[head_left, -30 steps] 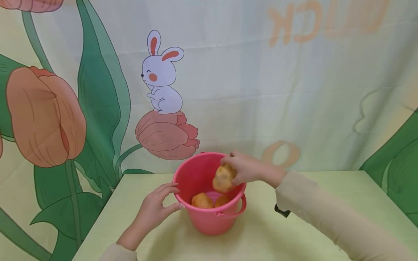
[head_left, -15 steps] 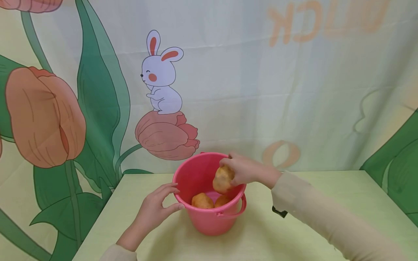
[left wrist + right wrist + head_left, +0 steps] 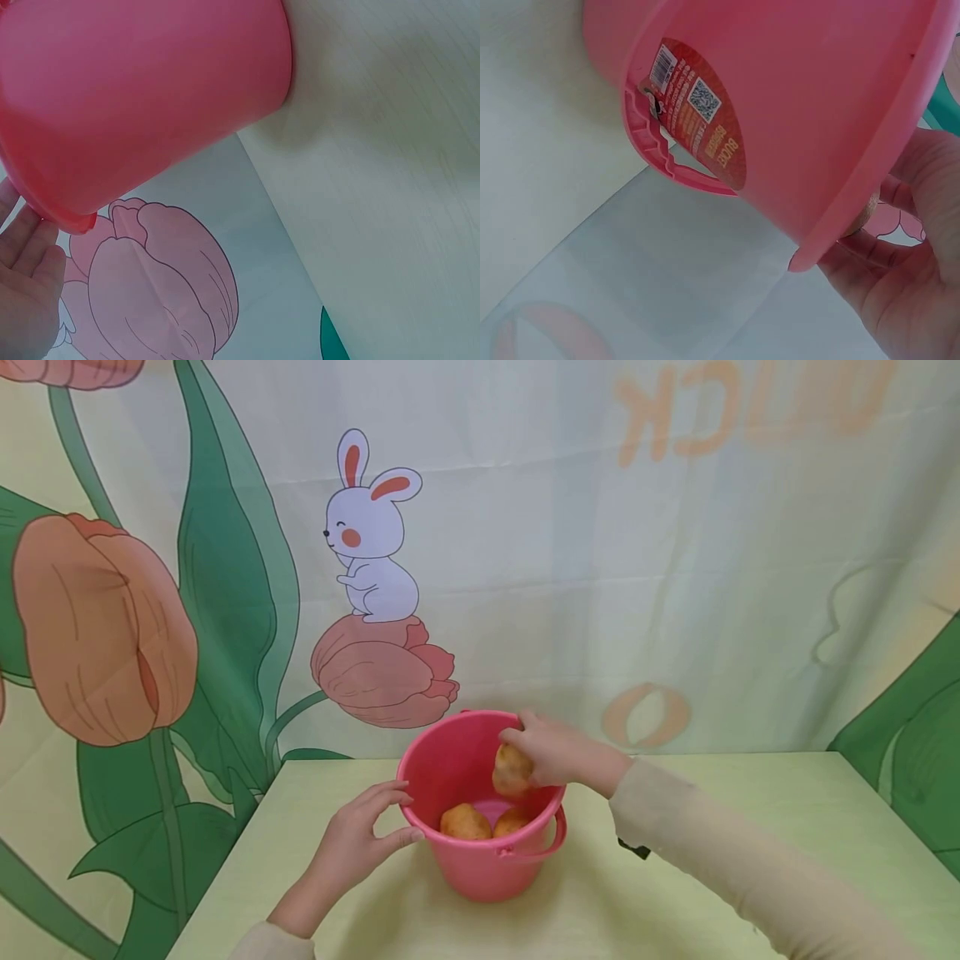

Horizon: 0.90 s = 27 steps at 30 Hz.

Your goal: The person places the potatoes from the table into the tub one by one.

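Note:
A pink bucket (image 3: 491, 868) stands upright on the table. Two yellow-brown potatoes, a left one (image 3: 465, 821) and a partly hidden right one (image 3: 512, 821), lie at its bottom. My right hand (image 3: 558, 753) reaches over the right rim and grips another potato (image 3: 512, 772) inside the bucket, above the others. In the right wrist view the rim hides most of that held potato (image 3: 866, 214). My left hand (image 3: 356, 835) holds the left rim, its fingertips over the edge and its thumb at the front. In the left wrist view the left fingers (image 3: 30, 244) touch the rim.
The bucket's handle (image 3: 557, 835) hangs down on its right side, with a red label (image 3: 705, 112) beside it. Behind the pale table (image 3: 712, 860) hangs a cloth (image 3: 570, 568) printed with tulips and a rabbit. A dark object (image 3: 635, 848) shows under the right sleeve.
The held potato has shifted slightly right, and my fingers now cover more of it. The right forearm has moved a little left. My left hand and the bucket have stayed in place.

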Each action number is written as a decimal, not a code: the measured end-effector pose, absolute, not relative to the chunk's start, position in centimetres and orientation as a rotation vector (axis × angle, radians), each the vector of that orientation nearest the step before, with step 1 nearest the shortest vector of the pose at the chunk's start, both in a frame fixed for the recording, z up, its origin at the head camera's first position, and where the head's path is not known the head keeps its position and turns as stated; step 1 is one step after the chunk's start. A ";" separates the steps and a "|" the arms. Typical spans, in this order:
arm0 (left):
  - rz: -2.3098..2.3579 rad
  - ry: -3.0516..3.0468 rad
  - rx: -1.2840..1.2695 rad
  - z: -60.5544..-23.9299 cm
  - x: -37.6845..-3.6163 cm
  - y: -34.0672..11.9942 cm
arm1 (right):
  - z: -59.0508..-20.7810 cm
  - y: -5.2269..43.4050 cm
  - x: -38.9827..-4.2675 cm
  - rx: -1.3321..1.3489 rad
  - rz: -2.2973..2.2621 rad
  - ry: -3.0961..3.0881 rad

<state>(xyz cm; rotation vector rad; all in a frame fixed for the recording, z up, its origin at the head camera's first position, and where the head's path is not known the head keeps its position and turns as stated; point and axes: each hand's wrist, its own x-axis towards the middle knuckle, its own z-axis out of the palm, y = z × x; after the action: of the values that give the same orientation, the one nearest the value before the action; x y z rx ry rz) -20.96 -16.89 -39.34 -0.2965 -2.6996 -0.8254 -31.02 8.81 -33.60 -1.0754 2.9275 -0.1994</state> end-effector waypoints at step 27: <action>-0.810 -2.709 -0.300 -39.3 -20.9 -16.9 | -34.8 8.1 -31.4 -1.206 -0.021 3.012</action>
<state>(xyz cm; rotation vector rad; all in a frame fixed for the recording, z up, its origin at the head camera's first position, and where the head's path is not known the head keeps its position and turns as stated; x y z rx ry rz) -20.91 -16.86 -39.31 -0.3002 -2.7088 -0.8103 -31.39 8.10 -34.76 -1.2055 3.0120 -0.0205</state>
